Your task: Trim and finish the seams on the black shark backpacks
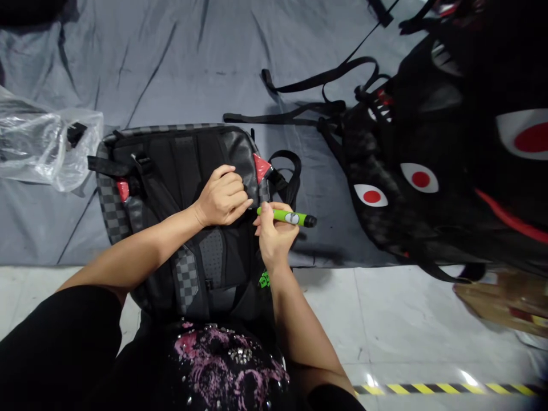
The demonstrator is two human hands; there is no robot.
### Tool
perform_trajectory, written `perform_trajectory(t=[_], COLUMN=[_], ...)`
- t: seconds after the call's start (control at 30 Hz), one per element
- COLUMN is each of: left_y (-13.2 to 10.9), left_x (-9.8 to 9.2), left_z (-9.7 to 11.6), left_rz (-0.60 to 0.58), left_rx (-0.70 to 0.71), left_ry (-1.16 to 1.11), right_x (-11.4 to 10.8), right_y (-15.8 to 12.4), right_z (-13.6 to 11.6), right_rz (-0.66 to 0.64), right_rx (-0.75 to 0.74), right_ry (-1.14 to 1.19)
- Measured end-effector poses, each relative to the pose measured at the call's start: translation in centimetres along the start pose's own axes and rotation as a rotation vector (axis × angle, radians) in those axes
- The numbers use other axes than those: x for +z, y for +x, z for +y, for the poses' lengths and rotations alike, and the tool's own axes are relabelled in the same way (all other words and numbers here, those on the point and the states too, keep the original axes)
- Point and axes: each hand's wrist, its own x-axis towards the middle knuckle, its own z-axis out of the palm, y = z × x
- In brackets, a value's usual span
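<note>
Fingers of right hand [275,237] around green marker [284,216], left hand [223,198] curled over black backpack [171,157], grip hidden.

Cool, moderate light, apparently from above, falls on the checkered backpack [184,171] and casts a soft shadow on the grey cloth [205,80] just right of it. Glare whitens the clear plastic bag [45,142] to its left and spots the pale floor [398,325] to its lower right. Farther right of the backpack, the black bags [428,131] sink into near-total darkness, and the cardboard [496,294] to its lower right looks blurred.
</note>
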Motion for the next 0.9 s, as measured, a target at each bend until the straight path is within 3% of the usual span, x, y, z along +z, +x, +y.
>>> perform_trajectory(t=[0.17, 0.37, 0.57, 0.77, 0.9], left_y=[-0.02, -0.02, 0.29, 0.08, 0.1], left_x=[0.19, 0.21, 0.12, 0.27, 0.21], left_z=[-0.08, -0.15, -0.09, -0.2, -0.25], left_rz=[0.015, 0.021, 0.146, -0.032, -0.044], left_rx=[-0.001, -0.034, 0.101, -0.033, -0.049], left_ry=[0.038, -0.116, 0.093, 0.021, -0.014], right_x=[-0.15, -0.17, -0.13, -0.24, -0.24], right_y=[0.14, 0.18, 0.37, 0.51, 0.61], right_z=[0.27, 0.09, -0.09, -0.19, -0.32], right_rz=[-0.015, -0.025, -0.02, -0.016, -0.015], right_rx=[-0.024, -0.018, 0.0, -0.008, 0.016], right_ry=[-0.061, -0.072, -0.072, -0.112, -0.115])
